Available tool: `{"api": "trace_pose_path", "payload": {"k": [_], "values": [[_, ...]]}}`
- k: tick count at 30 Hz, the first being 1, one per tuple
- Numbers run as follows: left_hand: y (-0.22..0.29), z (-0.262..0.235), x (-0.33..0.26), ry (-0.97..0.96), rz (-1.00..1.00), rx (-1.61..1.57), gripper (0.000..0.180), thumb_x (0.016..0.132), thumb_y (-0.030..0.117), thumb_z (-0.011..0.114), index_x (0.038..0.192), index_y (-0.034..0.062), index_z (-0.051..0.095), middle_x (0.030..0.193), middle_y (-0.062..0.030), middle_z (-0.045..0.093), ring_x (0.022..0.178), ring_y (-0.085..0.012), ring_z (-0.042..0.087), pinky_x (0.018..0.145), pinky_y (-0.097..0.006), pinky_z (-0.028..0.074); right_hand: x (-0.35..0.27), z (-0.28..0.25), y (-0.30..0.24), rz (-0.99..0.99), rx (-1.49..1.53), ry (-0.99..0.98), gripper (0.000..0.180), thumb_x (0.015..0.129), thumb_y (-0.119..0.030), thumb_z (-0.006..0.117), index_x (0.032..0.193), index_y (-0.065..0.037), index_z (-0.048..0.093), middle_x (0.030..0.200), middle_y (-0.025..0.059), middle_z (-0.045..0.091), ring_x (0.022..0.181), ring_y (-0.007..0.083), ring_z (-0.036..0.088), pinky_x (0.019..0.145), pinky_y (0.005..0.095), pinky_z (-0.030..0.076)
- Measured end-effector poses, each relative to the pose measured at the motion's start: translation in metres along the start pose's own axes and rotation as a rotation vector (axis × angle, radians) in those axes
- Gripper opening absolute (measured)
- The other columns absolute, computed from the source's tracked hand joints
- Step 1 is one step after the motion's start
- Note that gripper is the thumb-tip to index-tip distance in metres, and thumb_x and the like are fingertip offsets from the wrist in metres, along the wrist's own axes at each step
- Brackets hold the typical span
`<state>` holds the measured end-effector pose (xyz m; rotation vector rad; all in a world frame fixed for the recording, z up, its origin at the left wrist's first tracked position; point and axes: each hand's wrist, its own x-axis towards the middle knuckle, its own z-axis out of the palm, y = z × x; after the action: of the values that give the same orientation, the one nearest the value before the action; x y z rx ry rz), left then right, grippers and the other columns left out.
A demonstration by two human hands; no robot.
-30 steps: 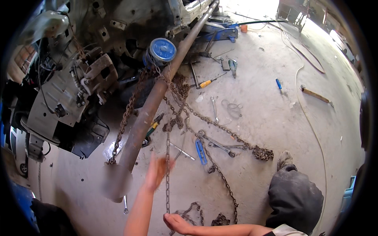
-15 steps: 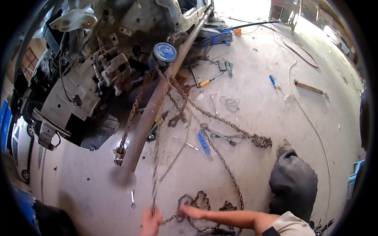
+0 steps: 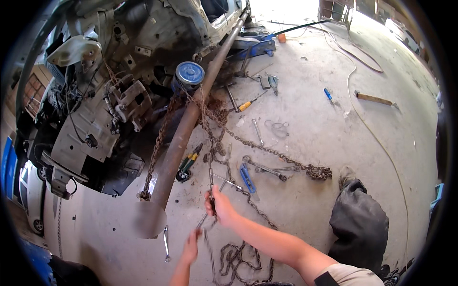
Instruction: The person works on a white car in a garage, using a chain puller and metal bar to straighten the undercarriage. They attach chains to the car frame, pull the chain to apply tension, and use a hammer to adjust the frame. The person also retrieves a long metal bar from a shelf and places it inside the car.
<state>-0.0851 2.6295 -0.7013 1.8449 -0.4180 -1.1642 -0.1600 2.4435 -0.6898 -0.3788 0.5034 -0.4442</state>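
Note:
My right hand (image 3: 219,207) is closed around a rusty chain (image 3: 208,143) that runs taut from my fist up to a long rusty steel pipe (image 3: 183,138). The chain is wrapped around the pipe near a blue round can (image 3: 189,74). My left hand (image 3: 192,245) grips the same chain lower down, where it looks blurred. Below both hands the slack chain lies in a heap (image 3: 238,260) on the concrete floor. Another length of chain (image 3: 272,152) trails right across the floor to a small pile (image 3: 318,172).
A stripped car front (image 3: 109,95) fills the upper left. Wrenches (image 3: 265,168), blue-handled pliers (image 3: 247,177), a yellow screwdriver (image 3: 248,104), a hammer (image 3: 374,99) and a blue jack (image 3: 255,45) lie on the floor. My dark trouser knee (image 3: 359,224) is at right.
My right hand has risen from the floor heap and now grips the chain higher up. My left hand has dropped low. The chain has been pulled taut.

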Motion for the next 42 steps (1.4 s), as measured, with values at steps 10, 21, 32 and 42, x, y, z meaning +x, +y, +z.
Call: {"api": "trace_pose_path", "payload": {"k": [10, 21, 32, 42], "values": [[0.198, 0.089, 0.111, 0.037, 0.243, -0.346, 0.023, 0.086, 0.029, 0.056, 0.072, 0.0125, 0.048, 0.054, 0.0064, 0.035, 0.04, -0.0064, 0.026, 0.036, -0.023, 0.018, -0.045, 0.009, 0.016, -0.162, -0.525, 0.057, 0.042, 0.097, -0.035, 0.034, 0.068, -0.006, 0.044, 0.054, 0.0011, 0.043, 0.047, 0.0112, 0.038, 0.045, 0.0281, 0.033], [0.016, 0.015, -0.148, 0.15, 0.048, -0.301, 0.019, 0.087, 0.016, 0.051, 0.069, 0.0158, 0.045, 0.053, 0.0062, 0.03, 0.047, -0.005, 0.03, 0.042, -0.023, 0.023, -0.152, -0.048, 0.164, 0.269, -1.058, -1.05, 0.047, 0.093, -0.044, 0.041, 0.099, -0.003, 0.062, 0.092, 0.019, 0.062, 0.091, 0.0257, 0.057, 0.081, 0.039, 0.043], [-0.021, 0.025, 0.002, -0.016, 0.03, 0.286, 0.074, 0.095, 0.053, 0.012, 0.108, -0.003, 0.06, 0.105, -0.014, 0.062, 0.104, -0.0217, 0.055, 0.096, -0.033, 0.037, -0.006, -0.025, 0.002, 0.161, 0.103, -0.034, 0.038, 0.096, -0.045, 0.033, 0.087, -0.011, 0.048, 0.06, -0.0023, 0.039, 0.051, 0.0104, 0.037, 0.047, 0.0241, 0.034], [0.196, 0.087, 0.105, 0.007, 0.241, -0.363, 0.022, 0.084, 0.026, 0.06, 0.072, 0.0127, 0.046, 0.054, 0.0067, 0.031, 0.041, -0.006, 0.023, 0.037, -0.023, 0.018, -0.061, -0.002, 0.038, -0.104, -0.316, -0.039, 0.043, 0.096, -0.037, 0.037, 0.064, -0.009, 0.042, 0.052, -0.0003, 0.04, 0.041, 0.0087, 0.033, 0.038, 0.0261, 0.025]]}}
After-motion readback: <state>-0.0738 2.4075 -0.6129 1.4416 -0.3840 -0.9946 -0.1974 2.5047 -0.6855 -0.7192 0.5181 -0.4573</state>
